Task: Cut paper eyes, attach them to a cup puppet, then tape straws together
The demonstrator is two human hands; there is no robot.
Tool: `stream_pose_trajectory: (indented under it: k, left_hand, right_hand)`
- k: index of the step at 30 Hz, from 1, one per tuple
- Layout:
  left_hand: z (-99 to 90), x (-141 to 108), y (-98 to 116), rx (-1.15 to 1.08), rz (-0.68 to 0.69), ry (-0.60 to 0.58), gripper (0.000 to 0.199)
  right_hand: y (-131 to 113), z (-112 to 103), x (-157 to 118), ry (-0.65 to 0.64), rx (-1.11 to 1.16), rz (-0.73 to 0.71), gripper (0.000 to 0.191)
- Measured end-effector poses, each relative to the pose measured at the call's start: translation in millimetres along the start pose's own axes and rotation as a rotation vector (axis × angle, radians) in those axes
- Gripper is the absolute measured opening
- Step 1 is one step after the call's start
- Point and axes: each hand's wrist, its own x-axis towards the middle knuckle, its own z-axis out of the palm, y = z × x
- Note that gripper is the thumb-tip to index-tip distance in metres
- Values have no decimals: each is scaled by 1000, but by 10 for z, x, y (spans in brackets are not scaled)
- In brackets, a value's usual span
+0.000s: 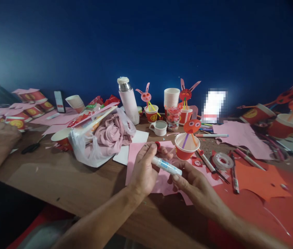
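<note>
Red cup (184,154) (reference point): orange face (192,126) mounted on two strips; no ears visible. Behind it, the left eared figure (145,97) and right eared figure (186,94) have ears fitted; by comparison, the front assembly appears partial. Left-front of the cup, the left hand (146,166), curled, pinches a small red piece (158,145) and supports a glue stick (166,166); the right hand (189,178) grips the stick's near end. Glue application to the piece: cannot tell.

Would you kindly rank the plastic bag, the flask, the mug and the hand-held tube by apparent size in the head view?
1. Plastic bag
2. Flask
3. Tube and mug, unranked: they look alike; the tube is longer but thinner, and nearer the camera.
</note>
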Motion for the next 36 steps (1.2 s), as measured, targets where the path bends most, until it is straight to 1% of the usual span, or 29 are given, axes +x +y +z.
stream_pose_trajectory:
  k: [4,7,9,13,15,19,20,22,25,26,27,28,31,32,34,36]
  left_hand:
    - [-16,8,33,-5,11,0,11]
    - [-12,-6,24,0,-12,-21,13]
    - [-3,-19,10,-3,-32,-37,14]
    - [16,-36,7,-22,-67,-55,16]
    - [18,-36,16,-23,-65,-51,17]
    - [6,-32,25,-6,-50,-47,15]
    - [3,-33,23,1,-46,-50,15]
    - [1,-39,16,14,-42,-53,15]
    - [1,-46,9,11,-52,-57,16]
    - [0,-46,10,5,-59,-57,16]
    - [-4,-44,12,-1,-65,-56,17]
    - [-9,-40,14,-7,-66,-52,17]
    - [-27,-27,18,-10,-63,-40,16]
    - [-32,-22,18,-10,-66,-39,16]
    - [-39,-16,15,-15,-78,-33,17]
    - [-43,-11,11,-26,-95,-22,17]
  right_hand:
    - [-1,-10,-6,5,-92,54,30]
    - [3,-11,-16,1,-206,54,36]
    - [10,-3,-23,-29,-191,73,44]
    - [36,8,-32,-80,-99,188,62]
    - [43,2,-32,-62,-107,185,61]
    - [27,-11,-17,21,-106,28,38]
    - [21,-8,-11,32,-97,7,36]
    - [16,6,-3,27,-65,38,36]
    - [29,30,-5,-12,-2,227,50]
    - [35,33,-10,-21,1,269,55]
    - [40,34,-16,-24,-3,277,57]
    - [43,32,-21,-26,-12,248,56]
    - [41,24,-28,-4,-53,90,40]
    - [38,26,-27,3,-59,69,38]
    - [34,41,-23,-11,-35,117,39]
    - [37,60,-21,-64,40,220,50]
